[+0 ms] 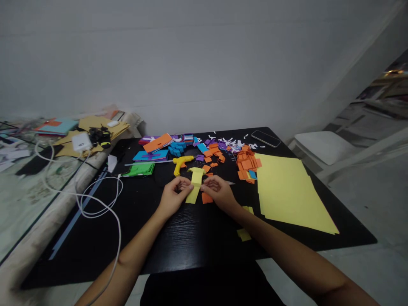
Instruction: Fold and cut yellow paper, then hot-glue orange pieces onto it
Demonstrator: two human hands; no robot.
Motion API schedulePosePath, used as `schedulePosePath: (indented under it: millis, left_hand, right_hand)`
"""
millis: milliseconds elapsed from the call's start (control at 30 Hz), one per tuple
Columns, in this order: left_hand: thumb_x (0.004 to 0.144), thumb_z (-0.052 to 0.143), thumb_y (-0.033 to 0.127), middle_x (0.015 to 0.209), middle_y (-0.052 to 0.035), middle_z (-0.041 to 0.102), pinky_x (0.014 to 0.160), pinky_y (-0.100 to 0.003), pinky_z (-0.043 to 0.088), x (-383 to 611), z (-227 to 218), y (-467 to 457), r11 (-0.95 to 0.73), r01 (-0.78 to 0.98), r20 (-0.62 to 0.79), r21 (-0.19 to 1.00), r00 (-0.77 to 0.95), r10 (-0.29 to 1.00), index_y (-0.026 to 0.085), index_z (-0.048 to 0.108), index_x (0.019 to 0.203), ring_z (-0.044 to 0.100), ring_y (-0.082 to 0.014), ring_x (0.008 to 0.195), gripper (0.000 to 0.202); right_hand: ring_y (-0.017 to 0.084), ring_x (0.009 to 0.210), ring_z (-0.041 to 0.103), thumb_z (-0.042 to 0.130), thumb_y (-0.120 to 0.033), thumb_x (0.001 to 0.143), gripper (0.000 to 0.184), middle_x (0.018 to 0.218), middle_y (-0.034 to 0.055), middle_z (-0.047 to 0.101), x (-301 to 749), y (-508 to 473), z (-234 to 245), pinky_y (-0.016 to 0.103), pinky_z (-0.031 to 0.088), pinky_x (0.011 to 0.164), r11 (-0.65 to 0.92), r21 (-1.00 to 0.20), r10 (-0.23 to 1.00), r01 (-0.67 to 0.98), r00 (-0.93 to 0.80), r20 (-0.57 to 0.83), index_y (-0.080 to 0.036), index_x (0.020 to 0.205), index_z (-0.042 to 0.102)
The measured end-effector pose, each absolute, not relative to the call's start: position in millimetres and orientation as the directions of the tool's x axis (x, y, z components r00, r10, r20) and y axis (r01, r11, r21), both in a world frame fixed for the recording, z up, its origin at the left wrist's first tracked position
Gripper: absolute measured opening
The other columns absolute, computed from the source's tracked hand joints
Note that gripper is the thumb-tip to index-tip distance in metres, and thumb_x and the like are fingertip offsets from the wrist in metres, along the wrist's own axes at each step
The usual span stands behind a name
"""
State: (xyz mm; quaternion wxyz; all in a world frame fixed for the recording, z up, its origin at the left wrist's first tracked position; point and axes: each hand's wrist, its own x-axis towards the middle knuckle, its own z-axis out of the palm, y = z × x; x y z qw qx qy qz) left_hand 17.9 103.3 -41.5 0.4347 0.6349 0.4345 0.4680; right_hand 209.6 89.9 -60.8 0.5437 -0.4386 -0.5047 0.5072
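Left hand (174, 196) and right hand (219, 193) each pinch a yellow paper strip (195, 185) from its side, fingertips closed on its edges; the strip sits at the middle of the black table (185, 238), bent over near its top. For a clean fold, probably best to keep both pinches level, edges lined up, and press the crease flat on the table. Around: orange scrap (206, 198) by the right hand, glue gun (182, 162) behind, orange cut pieces (247, 163), big yellow sheets (287, 191) to the right.

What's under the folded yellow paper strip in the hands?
An orange paper square peeks out at the lower right of the folded yellow paper strip, on the black table. Anything beneath the strip, the left hand and the right hand is covered.
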Motion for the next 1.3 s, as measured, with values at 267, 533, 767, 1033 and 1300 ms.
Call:
schedulePosePath:
  millis: [267,533,767,1033,1300]
  left_hand:
    - [0.08,0.076,0.037,0.072,-0.0008,0.065,0.062,-0.024,0.052,21.0,-42.7,101.0,-0.265,0.146,0.224,0.953,0.248,0.942,0.016,0.066,0.085,0.061,-0.0125,0.064,0.024]
    - [0.086,0.074,0.033,0.093,-0.0048,0.075,0.079,-0.029,0.057,18.6,-44.2,98.2,-0.417,0.258,0.351,0.872,0.264,0.898,0.019,0.072,0.105,0.071,-0.0172,0.082,0.024]
    - [0.092,0.069,0.031,0.096,-0.0042,0.077,0.081,-0.03,0.055,14.5,-46.2,98.2,-0.497,0.397,0.407,0.772,0.292,0.865,0.021,0.076,0.098,0.072,-0.019,0.089,0.014]
    - [0.095,0.064,0.031,0.091,-0.0057,0.069,0.079,-0.03,0.051,19.5,-42.1,96.1,-0.574,0.376,0.46,0.728,0.353,0.815,0.02,0.072,0.094,0.065,-0.018,0.088,0.014]
    - [0.097,0.061,0.03,0.092,-0.0055,0.067,0.081,-0.03,0.05,19.3,-43.9,94.9,-0.576,0.383,0.445,0.723,0.379,0.811,0.019,0.07,0.094,0.063,-0.0179,0.088,0.014]
  right_hand:
    - [0.02,0.082,0.07,0.083,-0.044,0.07,0.03,0.084,0.004,0.072,208.1,89.1,-58.1,0.038,0.057,0.085,0.051,-0.987,0.991,-0.151,-0.116,0.069,-0.02,0.083,0.068]
    - [0.02,0.08,0.071,0.078,-0.034,0.076,0.032,0.08,0.0015,0.072,208.9,84.7,-58.2,0.034,0.057,0.078,0.101,-0.989,0.992,-0.106,-0.066,0.109,-0.022,0.099,0.06]
    - [0.019,0.075,0.067,0.072,-0.031,0.085,0.011,0.083,0.0041,0.073,208.5,80.9,-55.3,0.033,0.054,0.071,0.329,-0.928,0.944,0.174,-0.034,0.328,-0.022,0.092,0.073]
    - [0.019,0.075,0.061,0.07,-0.024,0.087,0.004,0.085,0.0056,0.065,210.9,79.4,-53.1,0.033,0.051,0.068,0.49,-0.802,0.866,0.342,-0.08,0.494,-0.022,0.088,0.074]
    - [0.02,0.08,0.06,0.062,-0.021,0.091,0.004,0.085,0.0059,0.062,210.1,79.5,-54.5,0.033,0.05,0.073,0.56,-0.725,0.819,0.4,-0.135,0.558,-0.02,0.088,0.066]
